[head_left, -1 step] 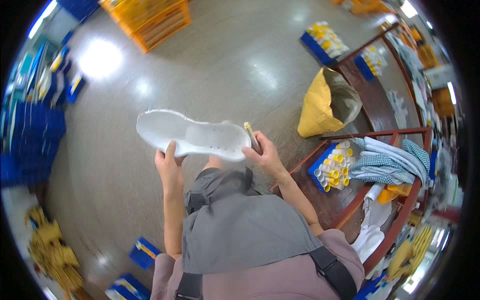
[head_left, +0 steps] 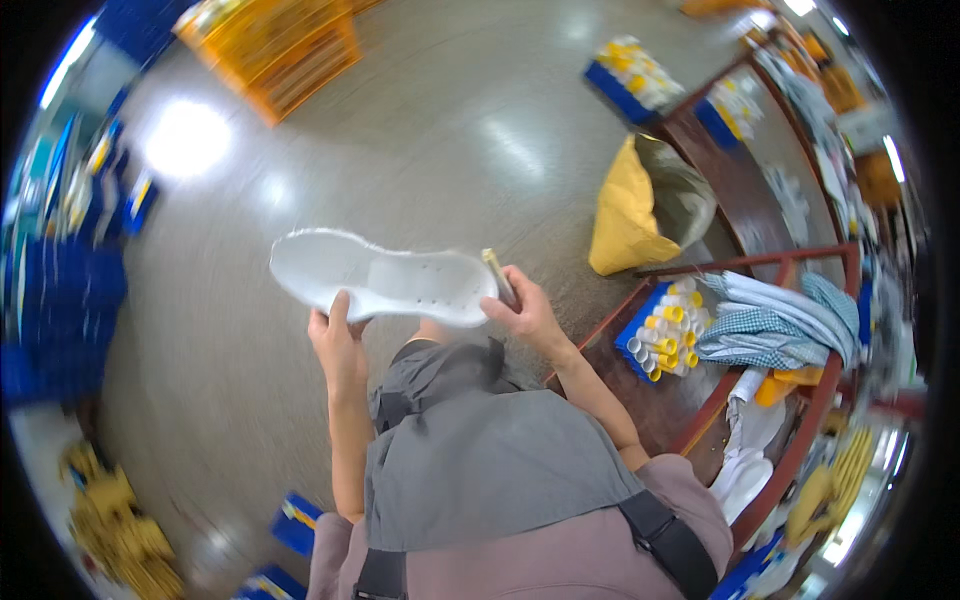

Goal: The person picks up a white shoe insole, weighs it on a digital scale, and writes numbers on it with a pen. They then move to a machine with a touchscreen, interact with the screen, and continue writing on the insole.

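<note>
Grey floor (head_left: 480, 190) below; white sole-shaped piece (head_left: 385, 275), small holes (head_left: 432, 300) near one end, pinched by left fingers (head_left: 341, 304), right fingers (head_left: 504, 313)

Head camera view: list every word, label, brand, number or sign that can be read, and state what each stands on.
None can be read.
White sole-shaped piece: no lettering shows.
Slim tool in the right hand: too small to tell.
Yellow sack: no lettering shows.
Blue stack at the left: too blurred to tell.

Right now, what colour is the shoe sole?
The shoe sole is white, seen best in the head view.
</note>
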Tool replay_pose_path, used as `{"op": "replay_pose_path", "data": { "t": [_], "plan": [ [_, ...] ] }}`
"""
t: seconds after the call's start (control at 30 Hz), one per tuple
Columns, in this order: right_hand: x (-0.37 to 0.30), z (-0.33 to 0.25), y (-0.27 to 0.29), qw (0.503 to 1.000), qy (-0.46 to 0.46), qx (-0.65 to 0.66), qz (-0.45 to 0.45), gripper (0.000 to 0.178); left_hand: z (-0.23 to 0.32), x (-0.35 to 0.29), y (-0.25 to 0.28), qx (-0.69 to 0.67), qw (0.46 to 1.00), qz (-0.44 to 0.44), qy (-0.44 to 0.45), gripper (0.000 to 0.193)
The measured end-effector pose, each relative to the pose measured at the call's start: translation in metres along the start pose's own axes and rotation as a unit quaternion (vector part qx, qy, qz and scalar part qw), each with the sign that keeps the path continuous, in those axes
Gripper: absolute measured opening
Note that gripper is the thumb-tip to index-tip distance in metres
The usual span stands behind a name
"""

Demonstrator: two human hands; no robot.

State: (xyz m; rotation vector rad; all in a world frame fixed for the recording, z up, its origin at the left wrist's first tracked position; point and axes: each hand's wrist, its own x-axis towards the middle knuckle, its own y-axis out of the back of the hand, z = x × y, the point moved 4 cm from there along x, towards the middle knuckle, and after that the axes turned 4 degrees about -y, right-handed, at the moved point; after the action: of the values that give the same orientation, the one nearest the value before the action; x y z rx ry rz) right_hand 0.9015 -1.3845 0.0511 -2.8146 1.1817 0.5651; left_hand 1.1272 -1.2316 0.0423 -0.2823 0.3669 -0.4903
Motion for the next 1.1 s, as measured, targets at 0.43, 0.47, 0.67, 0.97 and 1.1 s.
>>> {"op": "replay_pose_path", "data": {
  "t": [0.43, 0.47, 0.67, 0.97, 1.1],
  "plan": [
    [0.166, -0.060, 0.286, 0.902, 0.026, 0.200, 0.381, 0.033, -0.084, 0.233, -0.453, 0.091, 0.917, -0.373, 0.113, 0.042],
    [0.178, -0.058, 0.319, 0.893, 0.035, 0.164, 0.417, 0.032, -0.098, 0.245, -0.485, 0.098, 0.910, -0.384, 0.120, 0.042],
    [0.240, -0.061, 0.495, 0.836, 0.038, 0.088, 0.540, 0.020, -0.181, 0.291, -0.651, 0.134, 0.892, -0.388, 0.191, 0.050],
    [0.308, -0.104, 0.696, 0.783, 0.109, 0.136, 0.597, 0.016, -0.229, 0.320, -0.880, 0.175, 0.864, -0.445, 0.158, 0.053],
    [0.325, -0.092, 0.772, 0.762, 0.113, 0.151, 0.619, 0.015, -0.282, 0.320, -0.984, 0.153, 0.851, -0.479, 0.151, 0.058]
  ]
}}
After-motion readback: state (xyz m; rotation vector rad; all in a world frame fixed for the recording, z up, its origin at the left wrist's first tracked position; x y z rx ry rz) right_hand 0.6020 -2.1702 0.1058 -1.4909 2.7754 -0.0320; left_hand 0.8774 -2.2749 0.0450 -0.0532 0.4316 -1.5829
